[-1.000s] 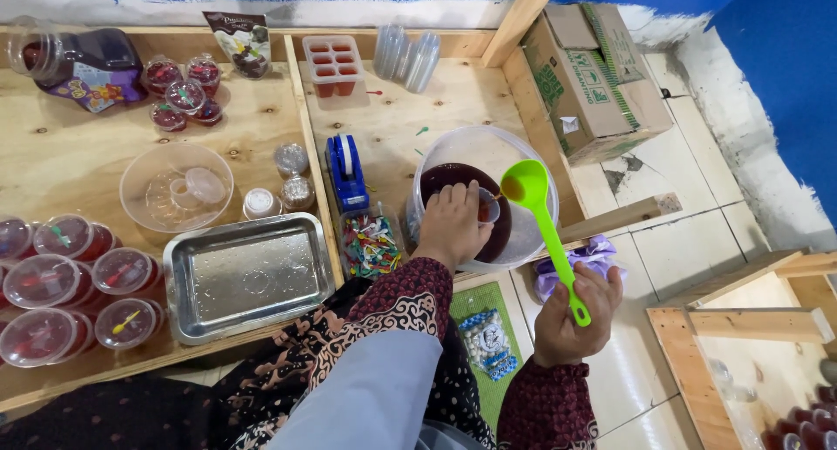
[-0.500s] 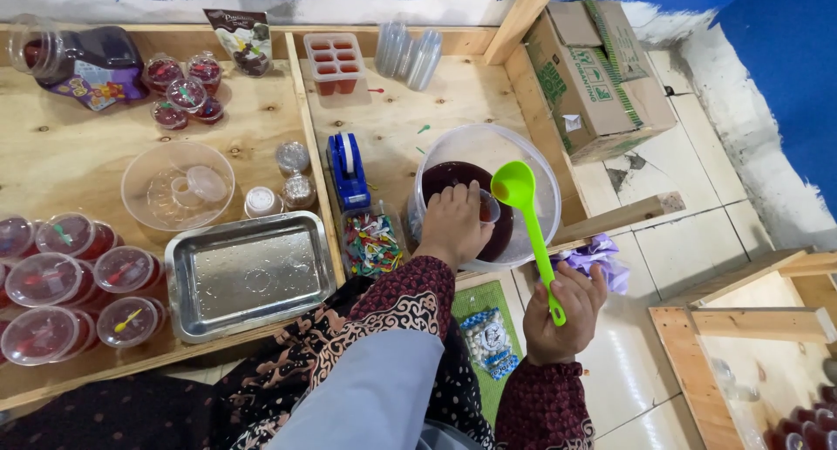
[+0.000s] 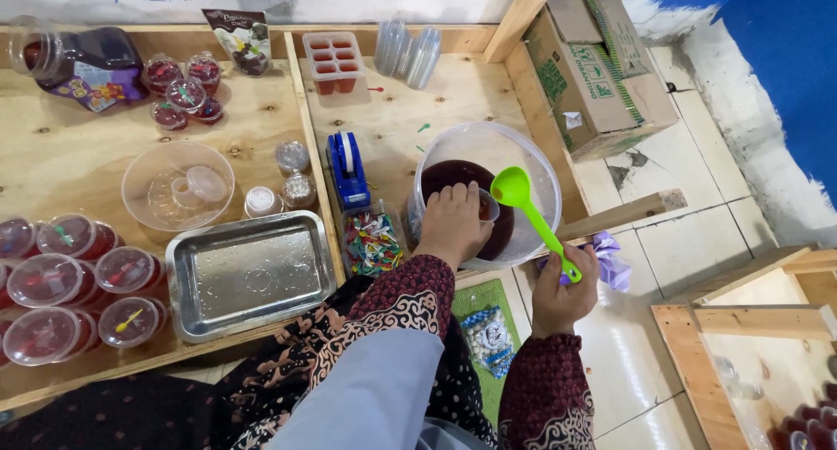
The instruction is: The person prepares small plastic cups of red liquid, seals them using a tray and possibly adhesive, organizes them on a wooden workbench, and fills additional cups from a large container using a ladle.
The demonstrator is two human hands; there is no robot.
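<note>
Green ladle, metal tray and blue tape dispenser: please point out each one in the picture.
green ladle (image 3: pixel 513 188), head view, on its bowl.
metal tray (image 3: pixel 248 274), head view, on its flat bottom.
blue tape dispenser (image 3: pixel 348 166), head view, on its body.

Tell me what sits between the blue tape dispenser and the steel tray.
Head view: only a wooden divider strip runs between the blue tape dispenser and the steel tray; two foil-topped cups stand just above the tray's corner.
</note>
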